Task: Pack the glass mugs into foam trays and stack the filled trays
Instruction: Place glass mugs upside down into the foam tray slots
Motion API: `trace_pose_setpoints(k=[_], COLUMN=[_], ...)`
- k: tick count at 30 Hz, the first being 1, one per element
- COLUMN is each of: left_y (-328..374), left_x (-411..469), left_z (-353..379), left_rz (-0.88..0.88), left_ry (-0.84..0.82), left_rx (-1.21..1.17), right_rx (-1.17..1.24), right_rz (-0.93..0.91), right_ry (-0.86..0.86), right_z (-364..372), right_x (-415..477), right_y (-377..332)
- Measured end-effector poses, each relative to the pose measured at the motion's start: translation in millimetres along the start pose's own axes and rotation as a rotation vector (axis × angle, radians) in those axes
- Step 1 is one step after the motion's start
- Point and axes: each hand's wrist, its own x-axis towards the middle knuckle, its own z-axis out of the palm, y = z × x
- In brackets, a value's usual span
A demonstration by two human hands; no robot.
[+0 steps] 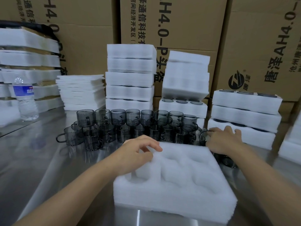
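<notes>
An empty white foam tray (175, 180) with several round cavities lies on the steel table right in front of me. My left hand (138, 152) pinches its far left corner between thumb and curled fingers. My right hand (224, 139) is at the tray's far right corner. Its fingers stretch left over the rim of a smoky grey glass mug (202, 136); the thumb is hidden. Several more grey mugs (117, 124) stand in two stacked rows behind the tray. Two more mugs (228, 160) sit under my right wrist.
Filled foam trays are stacked behind the mugs (130, 79), at centre right (182, 108) and at the right (244, 111). Flat foam sheets (81, 92) and a water bottle (26, 98) stand at left. Cardboard boxes (187, 22) wall off the back.
</notes>
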Motion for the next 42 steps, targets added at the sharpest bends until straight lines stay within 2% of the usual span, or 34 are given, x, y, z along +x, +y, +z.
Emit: trace_pose_setpoints(k=[5, 7, 10, 13, 17, 20, 23, 26, 27, 29, 31, 33, 38, 42], left_y=[0, 0, 0, 1, 2, 3, 3, 3, 5, 12, 23, 28, 24, 22], left_x=[-2, -2, -2, -2, -4, -4, -3, 0, 1, 3, 3, 2, -2, -3], left_z=[0, 0, 0, 0, 0, -2, -5, -6, -6, -5, -5, -5, 0, 3], left_rz=[0.007, 0.003, 0.005, 0.003, 0.003, 0.044, 0.072, 0.109, 0.096, 0.015, -0.069, -0.104, -0.063, -0.067], left_ry=[0.002, 0.002, 0.01, 0.011, 0.024, 0.039, 0.085, 0.247, 0.331, 0.442, 0.396, 0.31, 0.27, 0.282], left_rx=[-0.005, -0.013, 0.002, 0.022, 0.034, 0.131, 0.291, 0.373, 0.33, 0.015, -0.377, -0.537, -0.475, -0.444], right_rx=[0.128, 0.338, 0.716, 0.732, 0.818, 1.014, 1.29, 1.428, 1.462, 1.515, 1.487, 1.41, 1.189, 1.027], right_rz=[0.017, 0.024, 0.135, 0.128, -0.039, -0.189, -0.283, -0.313, -0.315, -0.314, -0.34, -0.398, -0.608, -0.691], right_ry=[0.191, 0.336, 0.531, 0.7, 0.808, 0.693, 0.374, 0.274, 0.27, 0.257, 0.248, 0.256, 0.306, 0.374], right_z=[0, -3, -16, -32, -52, -55, -48, -40, -38, -34, -28, -23, -18, -20], right_x=[0, 1, -5, -14, -37, -63, -85, -87, -85, -82, -81, -82, -90, -96], right_y=[3, 6, 4, -1, -23, -54, -86, -96, -93, -86, -83, -83, -85, -86])
